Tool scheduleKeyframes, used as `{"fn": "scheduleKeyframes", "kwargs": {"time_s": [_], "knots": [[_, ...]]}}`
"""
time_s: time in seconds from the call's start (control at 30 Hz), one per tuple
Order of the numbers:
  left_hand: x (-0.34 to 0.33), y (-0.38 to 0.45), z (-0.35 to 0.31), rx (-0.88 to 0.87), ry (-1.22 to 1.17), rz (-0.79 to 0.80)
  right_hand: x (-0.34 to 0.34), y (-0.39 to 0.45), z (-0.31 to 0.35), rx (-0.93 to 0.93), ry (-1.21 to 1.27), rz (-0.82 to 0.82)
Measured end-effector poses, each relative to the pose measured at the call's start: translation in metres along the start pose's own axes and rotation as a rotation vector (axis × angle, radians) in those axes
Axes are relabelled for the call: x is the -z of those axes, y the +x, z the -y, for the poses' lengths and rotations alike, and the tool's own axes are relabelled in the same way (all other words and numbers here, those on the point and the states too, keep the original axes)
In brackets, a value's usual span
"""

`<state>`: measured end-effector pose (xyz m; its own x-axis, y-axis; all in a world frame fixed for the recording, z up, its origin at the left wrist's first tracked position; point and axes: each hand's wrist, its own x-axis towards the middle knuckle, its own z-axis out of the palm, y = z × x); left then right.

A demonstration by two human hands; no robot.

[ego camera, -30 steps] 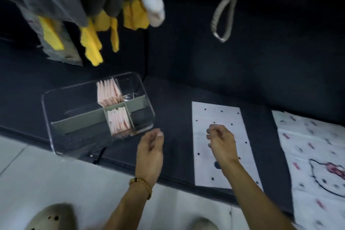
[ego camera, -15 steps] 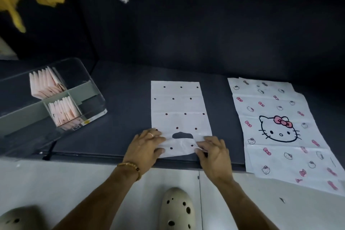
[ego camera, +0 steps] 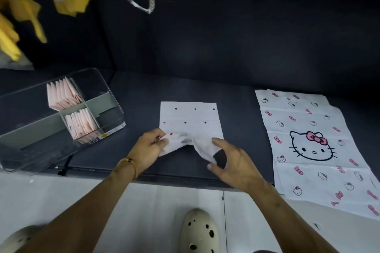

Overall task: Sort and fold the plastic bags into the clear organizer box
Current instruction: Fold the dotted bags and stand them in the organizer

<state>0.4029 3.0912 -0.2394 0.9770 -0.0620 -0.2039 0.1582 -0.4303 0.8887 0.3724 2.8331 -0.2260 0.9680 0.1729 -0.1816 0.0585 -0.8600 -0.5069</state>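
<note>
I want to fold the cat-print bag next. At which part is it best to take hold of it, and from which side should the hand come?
Probably at the near corners of the cat-print bag, coming from the front edge. It lies flat, and its near end hangs over the edge of the dark surface, so fingers can slip under there.

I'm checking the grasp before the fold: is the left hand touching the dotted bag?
Touching. The head view shows the left hand pinching the near-left corner of the dotted bag, lifted off the dark surface.

A home: a dark sofa (ego camera: 205, 92) on a tiled floor (ego camera: 144, 211), with hanging yellow cloths (ego camera: 67, 0).
</note>
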Motion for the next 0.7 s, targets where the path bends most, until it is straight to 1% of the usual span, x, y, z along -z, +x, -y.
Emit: {"fn": "scheduleKeyframes", "kwargs": {"time_s": [0.1,0.13,0.17,0.2,0.27,0.33,0.43,0.5,0.57,0.63,0.7], "knots": [[0.012,0.002,-0.006,0.171,-0.361,-0.016,0.004,0.009,0.005,-0.01,0.143,-0.207],[0.015,0.003,-0.005,0.254,-0.452,-0.023,0.004,0.011,0.008,-0.019,0.197,-0.229],[0.017,0.004,-0.004,0.33,-0.517,-0.022,0.002,0.013,0.011,-0.02,0.237,-0.217],[0.019,0.005,-0.001,0.383,-0.547,-0.012,0.0,0.016,0.014,-0.027,0.263,-0.171],[0.021,0.004,0.002,0.46,-0.525,-0.003,-0.006,0.022,0.019,-0.057,0.306,-0.041],[0.023,0.004,0.007,0.536,-0.494,-0.057,-0.013,0.032,0.022,-0.09,0.312,0.045],[0.026,0.002,0.014,0.594,-0.405,-0.13,-0.021,0.051,0.029,-0.105,0.268,-0.005],[0.029,0.001,0.021,0.577,-0.324,-0.115,-0.023,0.064,0.036,-0.091,0.206,-0.019],[0.031,0.001,0.024,0.541,-0.269,-0.098,-0.024,0.076,0.043,-0.106,0.188,0.027],[0.032,0.003,0.023,0.511,-0.258,-0.111,-0.025,0.085,0.047,-0.12,0.152,0.033],[0.031,0.005,0.022,0.508,-0.276,-0.157,-0.028,0.086,0.047,-0.164,0.141,0.0]]}}
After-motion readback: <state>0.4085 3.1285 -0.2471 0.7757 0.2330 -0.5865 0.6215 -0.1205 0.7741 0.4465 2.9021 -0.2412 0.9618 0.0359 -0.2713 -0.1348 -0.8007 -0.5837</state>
